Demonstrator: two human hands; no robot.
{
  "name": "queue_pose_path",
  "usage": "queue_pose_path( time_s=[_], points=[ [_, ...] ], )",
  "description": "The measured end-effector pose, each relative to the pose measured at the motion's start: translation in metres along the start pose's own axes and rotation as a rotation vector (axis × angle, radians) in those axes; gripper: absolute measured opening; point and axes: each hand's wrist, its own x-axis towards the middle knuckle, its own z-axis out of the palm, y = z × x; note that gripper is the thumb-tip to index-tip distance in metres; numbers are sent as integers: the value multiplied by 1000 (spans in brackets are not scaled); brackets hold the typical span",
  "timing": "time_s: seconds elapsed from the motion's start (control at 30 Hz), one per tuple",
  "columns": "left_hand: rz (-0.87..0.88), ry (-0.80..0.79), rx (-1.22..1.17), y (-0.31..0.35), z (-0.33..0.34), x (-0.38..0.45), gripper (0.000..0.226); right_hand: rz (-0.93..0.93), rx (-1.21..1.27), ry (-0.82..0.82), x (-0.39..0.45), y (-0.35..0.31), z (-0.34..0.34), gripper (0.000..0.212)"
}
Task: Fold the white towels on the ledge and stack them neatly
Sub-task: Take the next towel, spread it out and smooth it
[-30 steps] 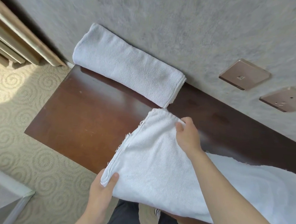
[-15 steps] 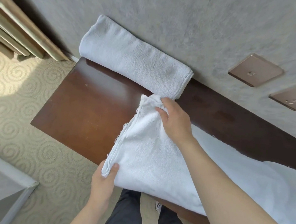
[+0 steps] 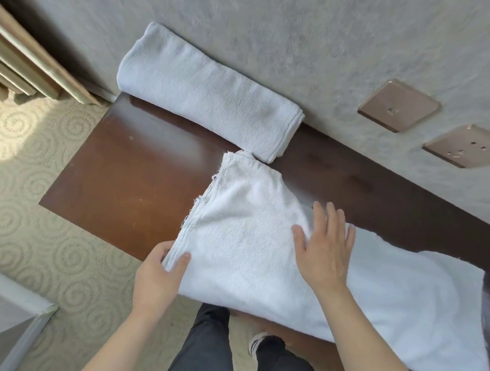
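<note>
From the head camera I look down on a dark brown wooden ledge (image 3: 129, 184) that runs along a grey textured wall (image 3: 304, 40). At its far left end a folded white towel (image 3: 206, 97) lies as a long, neat bundle against the wall, and I can see the doubled edges at its right end.

Nearer to me a second white towel (image 3: 249, 243) lies on the ledge, only partly folded. Its frayed hem runs diagonally from the near edge of the ledge up toward the folded bundle, and its top corner sits just beside that bundle's right end; I cannot tell whether they touch. The rest of the cloth spreads off to the right and droops over the near edge of the ledge.

My left hand (image 3: 158, 277) pinches the near left corner of this towel, thumb on top and fingers curled beneath the layered hem. My right hand (image 3: 324, 247) rests flat on the cloth, palm down, fingers spread and straight, gripping nothing.

Two bronze-coloured wall plates (image 3: 399, 109) are set in the wall on the right; the nearer one shows socket holes, but I can read no writing, brand or label on either, nor on the towels.

Below the ledge I see patterned beige carpet (image 3: 34, 230), dark trousers (image 3: 208, 349), and a white shoe with dark stripes (image 3: 257, 345).
</note>
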Motion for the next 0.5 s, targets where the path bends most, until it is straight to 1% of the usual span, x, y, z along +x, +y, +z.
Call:
queue_pose_path(
  time_s=[0.07,0.13,0.2,0.23,0.3,0.37,0.43,0.5],
  points=[
    [77,-6,105,9,0,10,31,126,-4,-139,-13,17,2,74],
    [220,-6,275,15,6,22,44,158,-6,-230,-19,24,7,82],
    [402,29,446,22,22,30,50,140,9,-242,-18,23,12,80],
    [487,43,485,29,34,30,50,137,27,-247,-17,23,12,77],
    [652,36,487,42,64,26,50,133,109,-258,-13,26,11,70],
    [807,-35,486,56,101,14,50,118,301,-201,-15,37,4,66],
    [938,-138,516,68,139,-3,52,113,461,-69,-24,57,-6,60],
    [1044,-231,573,70,170,-22,58,144,430,73,-39,88,-13,51]
  ],
)
